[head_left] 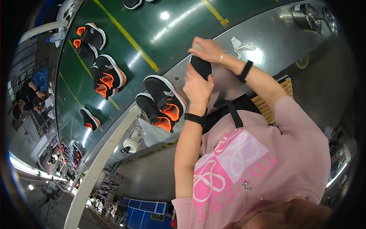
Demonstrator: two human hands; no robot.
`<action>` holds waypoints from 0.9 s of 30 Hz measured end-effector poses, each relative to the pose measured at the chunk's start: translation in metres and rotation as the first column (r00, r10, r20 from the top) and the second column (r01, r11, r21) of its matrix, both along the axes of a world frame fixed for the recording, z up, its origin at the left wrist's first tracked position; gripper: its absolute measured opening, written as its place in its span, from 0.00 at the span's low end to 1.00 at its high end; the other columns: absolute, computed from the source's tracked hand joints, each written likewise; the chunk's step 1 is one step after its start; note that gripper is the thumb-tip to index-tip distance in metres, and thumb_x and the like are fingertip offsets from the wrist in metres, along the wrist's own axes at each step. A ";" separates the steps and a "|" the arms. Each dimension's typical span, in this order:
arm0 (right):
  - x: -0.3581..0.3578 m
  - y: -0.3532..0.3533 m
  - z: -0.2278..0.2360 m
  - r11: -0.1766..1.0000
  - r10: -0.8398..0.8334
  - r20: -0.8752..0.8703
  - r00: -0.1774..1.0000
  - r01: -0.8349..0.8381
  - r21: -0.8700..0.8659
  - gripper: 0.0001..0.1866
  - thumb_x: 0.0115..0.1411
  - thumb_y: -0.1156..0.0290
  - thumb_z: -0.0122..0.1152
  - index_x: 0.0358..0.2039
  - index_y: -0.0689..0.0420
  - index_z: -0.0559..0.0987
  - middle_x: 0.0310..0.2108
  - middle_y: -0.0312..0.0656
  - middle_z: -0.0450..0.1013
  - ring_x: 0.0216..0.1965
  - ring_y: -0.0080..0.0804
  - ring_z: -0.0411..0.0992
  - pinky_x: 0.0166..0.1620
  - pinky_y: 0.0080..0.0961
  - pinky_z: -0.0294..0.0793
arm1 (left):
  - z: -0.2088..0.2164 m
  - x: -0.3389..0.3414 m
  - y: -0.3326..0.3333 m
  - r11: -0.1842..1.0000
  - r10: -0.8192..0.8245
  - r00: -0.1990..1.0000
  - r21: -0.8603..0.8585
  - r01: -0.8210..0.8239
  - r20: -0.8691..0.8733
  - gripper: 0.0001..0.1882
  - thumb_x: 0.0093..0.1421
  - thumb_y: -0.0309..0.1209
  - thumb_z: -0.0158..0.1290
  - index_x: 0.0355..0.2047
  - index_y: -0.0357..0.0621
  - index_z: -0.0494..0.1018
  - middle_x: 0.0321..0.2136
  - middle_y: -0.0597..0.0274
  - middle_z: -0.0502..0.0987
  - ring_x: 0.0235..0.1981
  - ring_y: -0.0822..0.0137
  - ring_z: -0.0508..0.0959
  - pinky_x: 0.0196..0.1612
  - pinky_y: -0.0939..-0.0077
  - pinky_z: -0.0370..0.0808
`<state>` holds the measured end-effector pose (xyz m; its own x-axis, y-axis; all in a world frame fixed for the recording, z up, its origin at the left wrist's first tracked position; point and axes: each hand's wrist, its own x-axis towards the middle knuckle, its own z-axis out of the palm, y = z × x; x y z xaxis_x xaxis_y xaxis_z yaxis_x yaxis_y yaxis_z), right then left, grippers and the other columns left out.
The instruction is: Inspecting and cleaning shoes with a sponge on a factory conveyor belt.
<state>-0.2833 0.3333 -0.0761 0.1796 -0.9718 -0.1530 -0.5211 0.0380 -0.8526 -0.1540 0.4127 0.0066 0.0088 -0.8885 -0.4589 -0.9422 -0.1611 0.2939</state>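
Observation:
My left hand (198,87) is wrapped round a black shoe (201,66) with a white sole edge, at the metal border of the work surface. Most of that shoe is hidden behind my fingers and wrist. Over the toe, my right hand (209,50) is closed, with a small pale piece at its fingertips; its kind is too blurred to tell. Just left of my left hand, a pair of black shoes (158,89) with orange linings and white soles rests on the border.
More black-and-orange shoes (109,73) stand on the green belt (133,23). A crumpled white tissue (243,45) and a metal canister (306,18) lie on the right border. A pale rail (103,160) runs along the left, near a white-capped bottle (132,142). People work at far left.

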 end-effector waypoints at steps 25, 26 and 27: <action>0.008 -0.001 -0.014 0.997 -0.073 -0.046 0.996 0.072 -0.021 0.18 0.61 0.52 0.63 0.37 0.54 0.72 0.27 0.51 0.76 0.33 0.56 0.75 0.34 0.43 0.73 | -0.005 -0.002 -0.002 0.997 -0.044 0.999 -0.059 0.045 0.025 0.47 0.50 0.42 0.66 0.63 0.31 0.55 0.48 0.46 0.73 0.45 0.48 0.78 0.41 0.56 0.79; 0.008 -0.001 -0.018 0.994 -0.093 -0.040 0.995 0.091 -0.059 0.18 0.61 0.52 0.62 0.37 0.54 0.72 0.27 0.51 0.76 0.33 0.56 0.75 0.34 0.43 0.73 | -0.004 -0.003 -0.003 0.998 -0.043 0.999 -0.047 0.044 0.023 0.47 0.50 0.42 0.65 0.63 0.31 0.55 0.48 0.46 0.73 0.45 0.48 0.78 0.41 0.56 0.79; 0.006 0.005 -0.019 0.994 -0.092 -0.034 0.995 0.090 -0.060 0.18 0.61 0.52 0.62 0.37 0.54 0.72 0.27 0.51 0.76 0.33 0.56 0.75 0.34 0.43 0.73 | -0.005 0.001 -0.002 0.998 -0.041 0.999 -0.049 0.042 0.029 0.47 0.50 0.42 0.65 0.63 0.31 0.55 0.48 0.46 0.73 0.45 0.48 0.78 0.41 0.56 0.79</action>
